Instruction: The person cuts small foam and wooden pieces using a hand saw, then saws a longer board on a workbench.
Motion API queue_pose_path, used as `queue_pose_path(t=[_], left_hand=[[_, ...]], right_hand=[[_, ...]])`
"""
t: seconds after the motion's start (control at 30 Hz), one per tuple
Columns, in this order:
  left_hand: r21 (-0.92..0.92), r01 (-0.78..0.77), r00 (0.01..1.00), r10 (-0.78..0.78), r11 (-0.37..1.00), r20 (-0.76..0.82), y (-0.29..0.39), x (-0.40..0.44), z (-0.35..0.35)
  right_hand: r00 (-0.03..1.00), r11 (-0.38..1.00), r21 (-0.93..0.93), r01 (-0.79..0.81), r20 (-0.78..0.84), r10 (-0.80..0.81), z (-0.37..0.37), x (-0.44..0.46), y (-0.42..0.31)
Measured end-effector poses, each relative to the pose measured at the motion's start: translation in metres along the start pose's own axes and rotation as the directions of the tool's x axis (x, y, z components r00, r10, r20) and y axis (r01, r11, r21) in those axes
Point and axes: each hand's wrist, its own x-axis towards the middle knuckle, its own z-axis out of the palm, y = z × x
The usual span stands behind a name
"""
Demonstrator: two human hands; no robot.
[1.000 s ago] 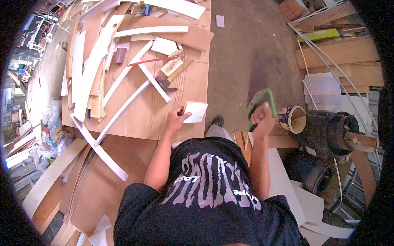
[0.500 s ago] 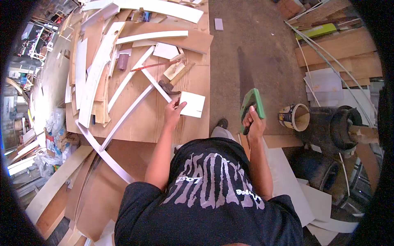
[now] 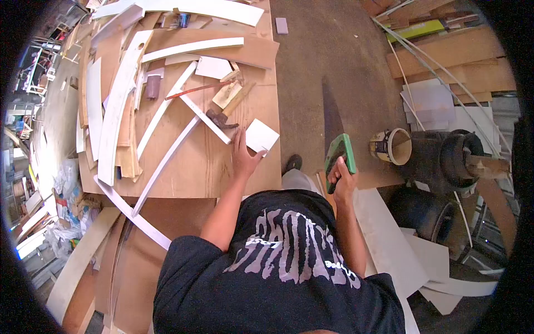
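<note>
Left hand (image 3: 246, 158) gripped a white block (image 3: 261, 135) over the wooden table (image 3: 203, 175)! Beside that table lay brown floor (image 3: 356, 83), right hand (image 3: 343, 182) clenched round a green tool (image 3: 341, 156)

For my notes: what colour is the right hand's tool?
The tool is mostly green; head view shows it.

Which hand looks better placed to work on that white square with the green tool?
Probably the right hand: it grips the green tool, while the left hand touches the white square and could steady it.
</note>
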Motion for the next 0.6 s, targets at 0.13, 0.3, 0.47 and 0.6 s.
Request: queue_pose_path(t=[0.13,0.3,0.47,0.6], left_hand=[[0.103,-0.063,0.995,0.054,0.993,0.084,-0.001,-0.007,-0.002],[0.205,-0.135,0.986,0.111,0.969,0.121,0.003,0.013,0.016],[0.229,-0.235,0.960,0.189,0.945,0.206,0.014,0.041,0.030],[0.234,-0.266,0.948,0.211,0.935,0.237,0.011,0.046,0.032]], right_hand=[[0.999,1.000,-0.011,0.003,-0.050,-0.004,-0.003,-0.005,0.008],[0.984,1.000,0.016,0.019,-0.178,-0.016,-0.011,-0.012,0.029],[0.981,0.991,-0.036,0.127,-0.144,-0.131,-0.006,-0.032,0.032],[0.976,0.985,-0.077,0.153,-0.147,-0.163,-0.006,-0.041,0.041]])
